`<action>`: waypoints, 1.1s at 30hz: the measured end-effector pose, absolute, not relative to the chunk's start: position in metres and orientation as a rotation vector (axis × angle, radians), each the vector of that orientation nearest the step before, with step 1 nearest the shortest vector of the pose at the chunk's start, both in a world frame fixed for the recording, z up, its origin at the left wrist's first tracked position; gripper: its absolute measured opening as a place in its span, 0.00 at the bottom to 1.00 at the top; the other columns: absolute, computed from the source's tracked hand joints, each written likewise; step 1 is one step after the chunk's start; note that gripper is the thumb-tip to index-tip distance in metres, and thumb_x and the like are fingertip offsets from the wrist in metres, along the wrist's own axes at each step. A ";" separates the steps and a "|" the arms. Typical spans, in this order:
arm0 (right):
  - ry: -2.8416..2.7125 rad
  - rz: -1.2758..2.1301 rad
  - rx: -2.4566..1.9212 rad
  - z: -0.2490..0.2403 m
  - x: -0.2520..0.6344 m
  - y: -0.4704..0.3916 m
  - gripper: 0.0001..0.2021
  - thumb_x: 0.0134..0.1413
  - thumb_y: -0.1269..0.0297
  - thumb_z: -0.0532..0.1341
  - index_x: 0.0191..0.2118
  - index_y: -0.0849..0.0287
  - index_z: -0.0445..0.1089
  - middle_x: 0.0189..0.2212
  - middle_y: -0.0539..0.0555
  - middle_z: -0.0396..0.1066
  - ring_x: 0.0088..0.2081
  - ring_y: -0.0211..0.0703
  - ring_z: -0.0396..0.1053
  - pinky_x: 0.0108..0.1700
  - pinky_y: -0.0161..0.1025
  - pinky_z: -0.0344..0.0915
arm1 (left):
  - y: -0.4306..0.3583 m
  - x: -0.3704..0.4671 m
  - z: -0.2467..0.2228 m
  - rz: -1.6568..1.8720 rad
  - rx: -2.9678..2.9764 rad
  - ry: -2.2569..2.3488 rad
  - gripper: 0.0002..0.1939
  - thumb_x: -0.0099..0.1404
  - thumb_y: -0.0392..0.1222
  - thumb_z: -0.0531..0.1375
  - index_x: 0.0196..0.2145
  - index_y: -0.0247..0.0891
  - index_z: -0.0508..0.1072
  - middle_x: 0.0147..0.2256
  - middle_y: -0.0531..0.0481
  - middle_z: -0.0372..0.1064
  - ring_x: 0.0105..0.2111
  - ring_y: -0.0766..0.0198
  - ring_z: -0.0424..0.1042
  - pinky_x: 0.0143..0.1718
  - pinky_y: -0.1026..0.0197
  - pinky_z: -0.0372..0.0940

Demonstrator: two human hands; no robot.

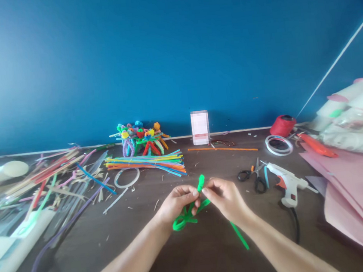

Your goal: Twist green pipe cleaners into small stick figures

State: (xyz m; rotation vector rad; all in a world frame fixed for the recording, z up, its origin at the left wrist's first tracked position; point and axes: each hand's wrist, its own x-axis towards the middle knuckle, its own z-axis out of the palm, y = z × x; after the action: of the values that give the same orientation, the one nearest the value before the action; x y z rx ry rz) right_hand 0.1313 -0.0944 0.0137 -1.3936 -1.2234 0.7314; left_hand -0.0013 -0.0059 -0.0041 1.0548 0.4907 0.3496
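Observation:
A bright green pipe cleaner figure [201, 182] is held over the middle of the table, its coiled top standing upright between my hands. My left hand [182, 199] pinches it from the left, and bent green loops hang below those fingers. My right hand [224, 197] closes on the same green piece from the right, thumb and forefinger near the coil. A straight green end sticks out below my right hand, down and to the right. Part of the figure is hidden behind the fingers.
Straight pipe cleaners [145, 163] and finished pipe cleaner figures [141, 136] lie at the back. Scissors [253, 175] and a white glue gun [286, 181] are at right, beside pink sheets [360, 208]. Mixed sticks and strips [53, 180] clutter the left.

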 end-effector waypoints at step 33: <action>-1.062 0.987 -1.300 0.004 0.143 -0.088 0.06 0.47 0.65 0.59 0.28 0.61 0.72 0.22 0.49 0.69 0.28 0.39 0.65 0.34 0.35 0.60 | -0.012 0.002 -0.011 0.356 0.970 0.608 0.11 0.51 0.44 0.62 0.24 0.33 0.68 0.15 0.53 0.64 0.16 0.74 0.58 0.19 0.71 0.50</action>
State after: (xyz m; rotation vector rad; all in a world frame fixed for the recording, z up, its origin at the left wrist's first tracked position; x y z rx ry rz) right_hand 0.1431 -0.0875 0.0043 -1.3002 -1.0623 0.9868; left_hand 0.0022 -0.0120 -0.0110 0.9703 0.6077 0.3560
